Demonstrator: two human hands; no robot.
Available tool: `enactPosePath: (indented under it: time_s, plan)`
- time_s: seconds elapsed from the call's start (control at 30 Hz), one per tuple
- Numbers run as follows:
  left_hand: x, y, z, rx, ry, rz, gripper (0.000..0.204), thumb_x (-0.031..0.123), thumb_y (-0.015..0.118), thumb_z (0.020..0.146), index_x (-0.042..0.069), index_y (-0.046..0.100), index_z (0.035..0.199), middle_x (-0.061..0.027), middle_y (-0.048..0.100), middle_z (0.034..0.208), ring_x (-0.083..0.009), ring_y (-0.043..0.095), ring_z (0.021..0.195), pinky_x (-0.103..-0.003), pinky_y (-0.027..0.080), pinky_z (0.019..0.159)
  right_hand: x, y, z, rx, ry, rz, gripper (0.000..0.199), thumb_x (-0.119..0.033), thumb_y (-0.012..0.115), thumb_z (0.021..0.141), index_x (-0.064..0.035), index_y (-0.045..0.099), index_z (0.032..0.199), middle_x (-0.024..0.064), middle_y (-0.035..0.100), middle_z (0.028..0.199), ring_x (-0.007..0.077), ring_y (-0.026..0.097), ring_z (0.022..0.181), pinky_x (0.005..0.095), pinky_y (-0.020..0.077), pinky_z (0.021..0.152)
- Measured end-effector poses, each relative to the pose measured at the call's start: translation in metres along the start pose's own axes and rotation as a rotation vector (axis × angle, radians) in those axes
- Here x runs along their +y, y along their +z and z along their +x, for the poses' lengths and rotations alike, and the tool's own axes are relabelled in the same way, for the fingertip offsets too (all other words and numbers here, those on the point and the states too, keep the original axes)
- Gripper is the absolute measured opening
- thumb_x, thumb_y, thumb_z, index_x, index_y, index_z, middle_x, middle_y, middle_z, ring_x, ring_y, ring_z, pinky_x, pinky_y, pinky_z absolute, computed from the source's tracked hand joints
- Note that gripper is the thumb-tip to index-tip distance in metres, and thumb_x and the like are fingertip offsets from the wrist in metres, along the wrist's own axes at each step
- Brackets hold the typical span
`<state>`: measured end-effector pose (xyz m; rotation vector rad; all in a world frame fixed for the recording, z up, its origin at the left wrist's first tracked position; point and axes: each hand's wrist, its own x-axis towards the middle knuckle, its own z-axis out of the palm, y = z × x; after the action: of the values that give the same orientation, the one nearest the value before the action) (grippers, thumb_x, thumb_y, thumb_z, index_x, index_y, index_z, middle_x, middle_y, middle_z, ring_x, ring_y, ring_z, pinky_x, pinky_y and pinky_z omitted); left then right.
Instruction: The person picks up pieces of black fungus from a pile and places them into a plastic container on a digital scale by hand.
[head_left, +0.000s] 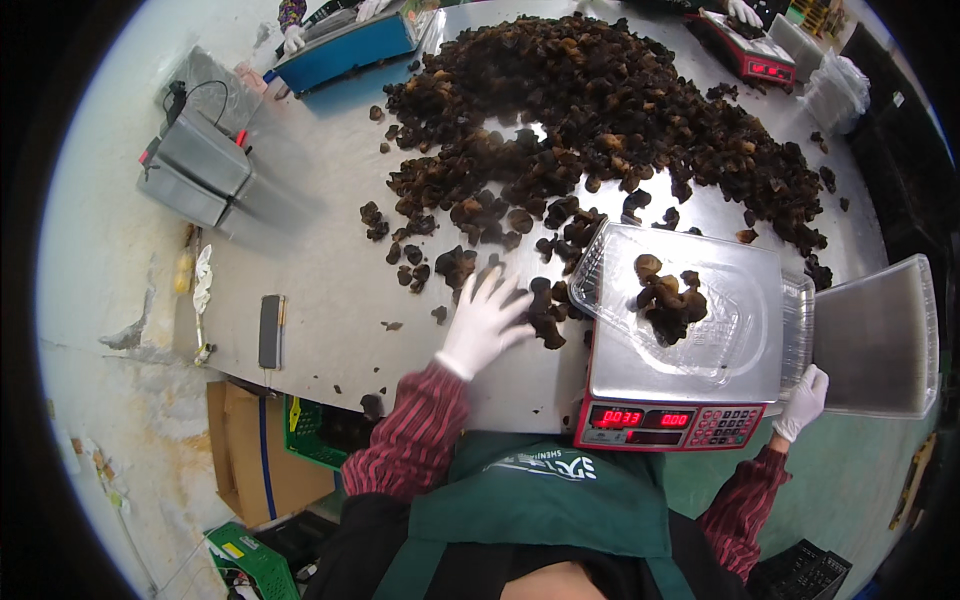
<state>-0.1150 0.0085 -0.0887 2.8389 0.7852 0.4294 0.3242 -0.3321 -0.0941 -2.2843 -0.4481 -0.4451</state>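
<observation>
My left hand (485, 322), in a white glove, hovers over the metal table with fingers spread. It is empty and beside a few dark wood ear mushrooms (545, 312). To its right is a red electronic scale (640, 395) with a lit display. On the scale's plate a clear plastic tray (598, 272) lies askew, with a small clump of wood ear (668, 300) in it. My gloved right hand (803, 400) is closed at the scale's right side, at the near edge of another clear plastic tray (797, 325); its fingertips are partly hidden.
A large heap of wood ear (600, 110) covers the table's far middle. Stacked clear trays (880, 345) stand at the right edge. At left are grey metal boxes (200, 165) and a dark flat bar (271, 332). Other workers' gloved hands (293, 40) appear beyond, near a blue tray (350, 55).
</observation>
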Motion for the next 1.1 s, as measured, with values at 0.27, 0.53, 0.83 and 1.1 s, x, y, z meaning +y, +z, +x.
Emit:
enactPosePath:
  time_s: [0.27, 0.53, 0.83, 1.1]
  plan:
    - [0.003, -0.013, -0.079, 0.255, -0.271, -0.129, 0.045, 0.036, 0.066, 0.086, 0.017, 0.063, 0.126, -0.012, 0.044, 0.145, -0.0327, 0.038, 0.135, -0.047, 0.027, 0.111, -0.102, -0.022, -0.046, -0.033, -0.06, 0.189, 0.02, -0.011, 0.059, 0.097, 0.0054, 0.063, 0.107, 0.006, 0.065, 0.092, 0.0123, 0.055, 0.082, 0.0269, 0.047, 0.077]
    - [-0.01, 0.013, -0.045, 0.265, -0.338, -0.196, 0.053, 0.043, 0.066, 0.085, 0.018, 0.059, 0.132, -0.0139, 0.041, 0.147, -0.0373, 0.037, 0.133, -0.049, 0.027, 0.11, -0.147, -0.028, -0.065, -0.169, -0.089, 0.22, 0.022, -0.013, 0.059, 0.097, 0.0033, 0.063, 0.111, 0.006, 0.066, 0.097, 0.0112, 0.058, 0.086, 0.0265, 0.0478, 0.08]
    - [0.007, -0.002, -0.033, 0.052, -0.168, 0.057, 0.079, 0.055, 0.076, 0.064, 0.032, 0.054, 0.136, -0.0129, 0.025, 0.156, -0.0386, 0.018, 0.144, -0.057, 0.014, 0.115, -0.16, -0.032, -0.079, -0.356, 0.031, 0.203, 0.032, -0.016, 0.06, 0.097, 0.0042, 0.058, 0.121, 0.0119, 0.066, 0.108, 0.0153, 0.061, 0.097, 0.0283, 0.0479, 0.087]
    - [-0.017, -0.004, -0.059, 0.472, -0.301, -0.208, 0.041, 0.023, 0.071, 0.082, 0.011, 0.065, 0.121, -0.0112, 0.058, 0.127, -0.0303, 0.053, 0.116, -0.042, 0.04, 0.1, -0.172, -0.039, -0.084, -0.414, 0.02, 0.043, 0.032, -0.022, 0.06, 0.096, 0.0033, 0.059, 0.116, 0.0175, 0.068, 0.105, 0.0242, 0.065, 0.095, 0.0337, 0.0488, 0.085]
